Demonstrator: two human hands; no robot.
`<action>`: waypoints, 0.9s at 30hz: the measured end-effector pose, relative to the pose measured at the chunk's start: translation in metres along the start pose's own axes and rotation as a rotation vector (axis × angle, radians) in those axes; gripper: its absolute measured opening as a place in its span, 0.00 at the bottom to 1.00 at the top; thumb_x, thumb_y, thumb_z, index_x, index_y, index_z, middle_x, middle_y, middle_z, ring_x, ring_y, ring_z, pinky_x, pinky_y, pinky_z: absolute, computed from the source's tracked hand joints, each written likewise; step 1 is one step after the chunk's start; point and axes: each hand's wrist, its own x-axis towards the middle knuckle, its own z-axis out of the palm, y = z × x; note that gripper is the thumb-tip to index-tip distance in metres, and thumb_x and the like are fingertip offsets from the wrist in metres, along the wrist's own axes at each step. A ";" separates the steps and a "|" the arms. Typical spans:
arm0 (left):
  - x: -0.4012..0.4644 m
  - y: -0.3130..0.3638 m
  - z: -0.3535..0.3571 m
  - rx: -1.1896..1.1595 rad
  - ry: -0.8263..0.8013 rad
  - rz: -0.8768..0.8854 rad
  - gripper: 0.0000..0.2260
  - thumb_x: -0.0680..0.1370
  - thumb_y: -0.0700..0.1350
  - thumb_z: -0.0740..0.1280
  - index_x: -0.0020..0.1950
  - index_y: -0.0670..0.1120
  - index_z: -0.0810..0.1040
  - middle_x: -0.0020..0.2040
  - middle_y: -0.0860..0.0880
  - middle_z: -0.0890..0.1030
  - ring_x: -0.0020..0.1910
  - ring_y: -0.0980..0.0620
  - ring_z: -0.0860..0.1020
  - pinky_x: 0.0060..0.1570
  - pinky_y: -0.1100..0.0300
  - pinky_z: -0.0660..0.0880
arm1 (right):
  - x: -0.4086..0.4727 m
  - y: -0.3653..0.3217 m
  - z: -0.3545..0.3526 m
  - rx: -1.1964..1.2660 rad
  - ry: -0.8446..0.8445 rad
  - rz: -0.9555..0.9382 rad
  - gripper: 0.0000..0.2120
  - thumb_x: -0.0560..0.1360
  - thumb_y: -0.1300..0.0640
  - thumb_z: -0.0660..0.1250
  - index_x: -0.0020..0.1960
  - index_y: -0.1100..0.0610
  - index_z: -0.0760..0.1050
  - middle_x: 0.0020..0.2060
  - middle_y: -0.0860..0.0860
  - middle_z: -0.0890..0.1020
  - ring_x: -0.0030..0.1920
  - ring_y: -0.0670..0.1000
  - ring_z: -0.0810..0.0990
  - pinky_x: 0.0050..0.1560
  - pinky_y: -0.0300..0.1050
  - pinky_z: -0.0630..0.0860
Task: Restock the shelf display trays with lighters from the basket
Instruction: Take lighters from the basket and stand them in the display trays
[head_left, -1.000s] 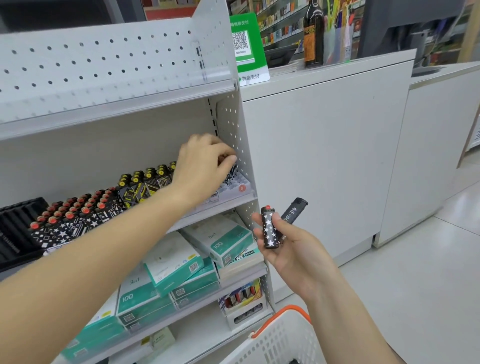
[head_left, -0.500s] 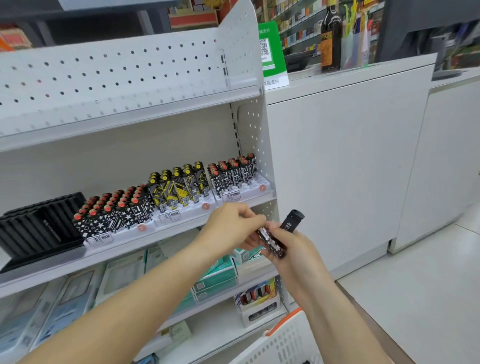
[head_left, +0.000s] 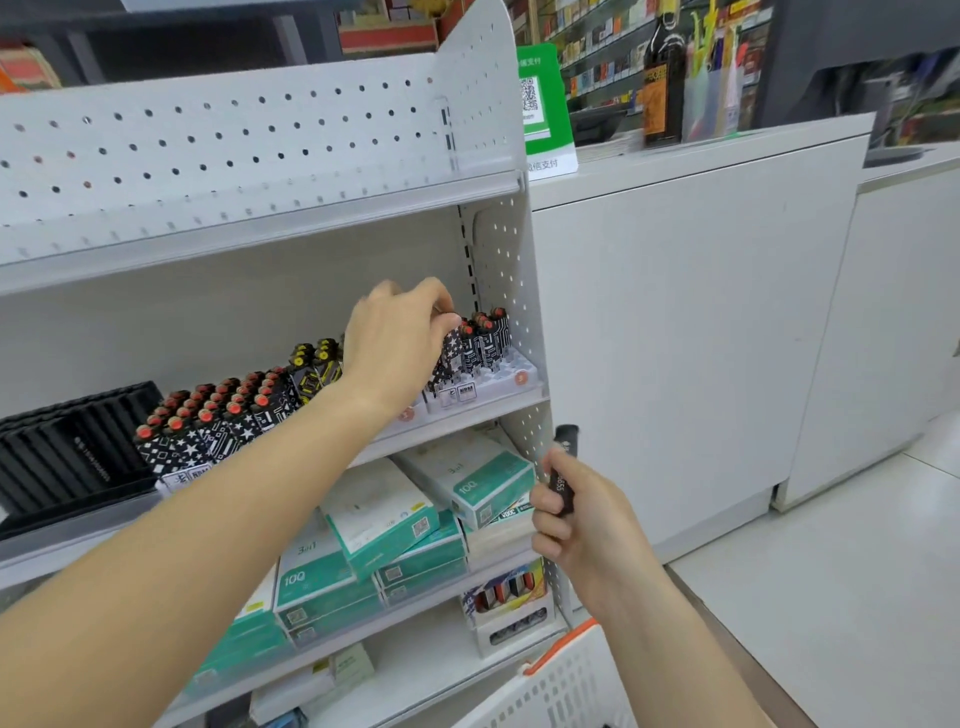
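My left hand (head_left: 397, 338) reaches onto the middle shelf and pinches the top of a black star-patterned lighter (head_left: 451, 353), standing it in the right-hand white display tray (head_left: 511, 376) beside several black-and-white lighters (head_left: 485, 335). Lower right, my right hand (head_left: 582, 514) grips a plain black lighter (head_left: 563, 467) upright. Two more trays to the left hold yellow-and-black lighters (head_left: 314, 364) and red-capped patterned lighters (head_left: 218, 410). The white basket with an orange rim (head_left: 561, 675) shows at the bottom edge; its contents are out of view.
An empty black slotted tray (head_left: 67, 447) sits at the shelf's far left. Teal and white boxes (head_left: 374, 535) fill the shelf below. A small lighter carton (head_left: 511, 603) stands on the lowest shelf. A white counter (head_left: 675, 322) rises to the right.
My left hand took the star-patterned lighter from my right hand and carried it up to the right-hand tray. My right hand now holds only the black lighter.
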 end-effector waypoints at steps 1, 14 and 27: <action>0.001 -0.001 0.002 0.029 0.001 0.014 0.08 0.79 0.53 0.63 0.53 0.51 0.78 0.46 0.48 0.83 0.51 0.44 0.72 0.48 0.53 0.67 | 0.001 -0.002 0.000 0.005 -0.006 0.020 0.07 0.81 0.51 0.57 0.48 0.53 0.69 0.23 0.47 0.64 0.21 0.44 0.55 0.21 0.36 0.54; -0.006 -0.006 0.014 0.114 0.000 0.038 0.09 0.79 0.52 0.65 0.49 0.49 0.81 0.48 0.49 0.83 0.57 0.43 0.71 0.51 0.53 0.62 | 0.005 -0.006 -0.003 -0.091 -0.024 -0.174 0.07 0.80 0.55 0.62 0.49 0.56 0.77 0.35 0.51 0.79 0.25 0.45 0.68 0.27 0.37 0.65; -0.097 0.018 -0.038 -0.591 -0.409 -0.276 0.11 0.79 0.59 0.60 0.48 0.55 0.77 0.40 0.54 0.82 0.40 0.55 0.81 0.41 0.56 0.76 | -0.004 0.014 0.018 -0.157 -0.128 -0.306 0.14 0.75 0.67 0.66 0.57 0.55 0.81 0.50 0.51 0.85 0.49 0.49 0.79 0.51 0.41 0.73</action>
